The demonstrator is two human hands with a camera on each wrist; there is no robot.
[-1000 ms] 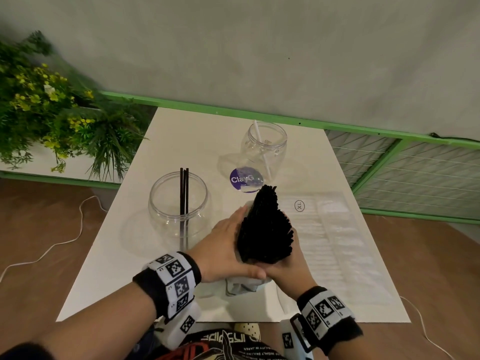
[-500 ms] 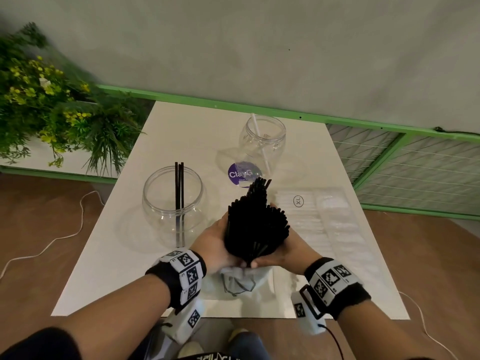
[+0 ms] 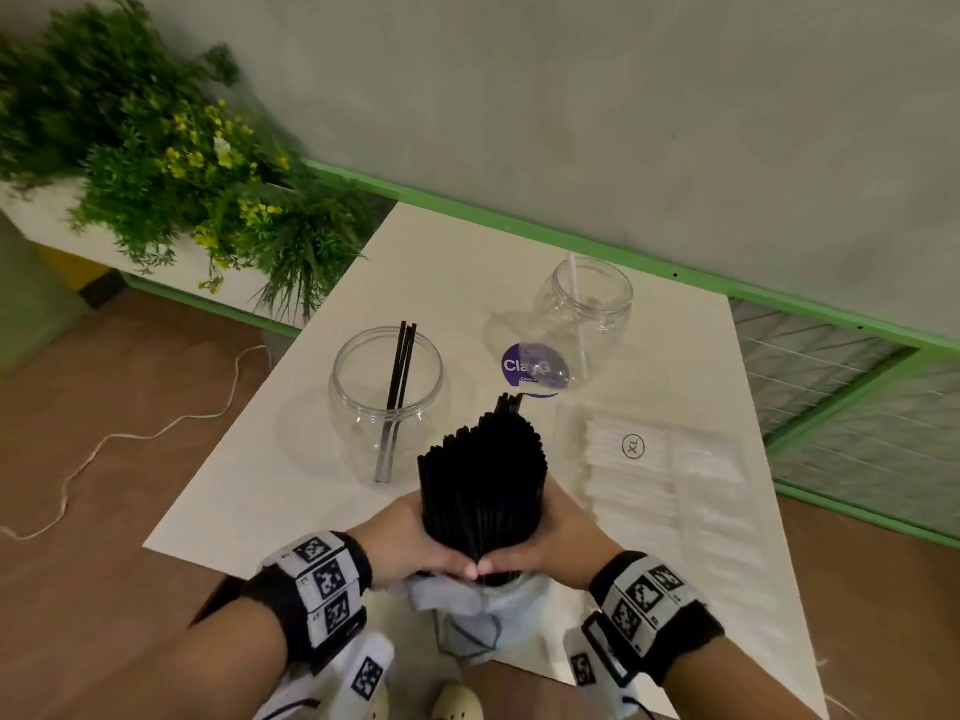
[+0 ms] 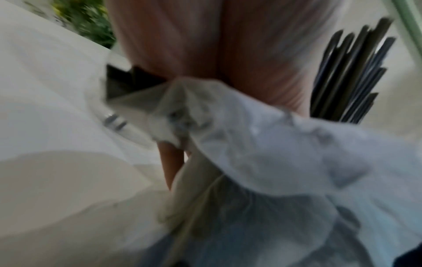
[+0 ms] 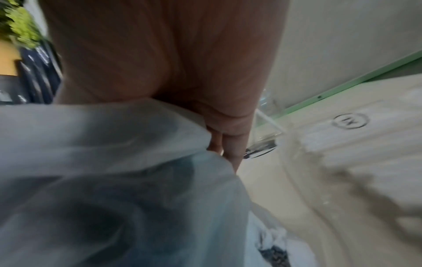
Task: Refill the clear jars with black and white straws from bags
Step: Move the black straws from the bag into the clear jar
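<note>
A thick bundle of black straws (image 3: 483,485) stands upright over the table's near edge. My left hand (image 3: 410,543) and right hand (image 3: 550,537) wrap round its lower part, thumbs meeting in front. A crumpled clear bag (image 3: 478,610) hangs below my hands, still round the bundle's base; the same clear bag (image 4: 262,153) fills both wrist views, blurred. To the left stands a clear jar (image 3: 387,402) with a few black straws. Further back, a second clear jar (image 3: 584,309) holds one white straw. A flat bag of white straws (image 3: 670,485) lies on the right.
The white table (image 3: 441,272) has a purple round sticker (image 3: 532,368) between the jars. A planter with green and yellow plants (image 3: 171,174) sits at the left. A green railing (image 3: 779,298) runs behind, and a white cable (image 3: 104,444) lies on the floor.
The fanned-out black bundle has been squeezed into a tighter, upright bunch, and my hands now wrap it with thumbs touching. The head view has tilted and shifted.
</note>
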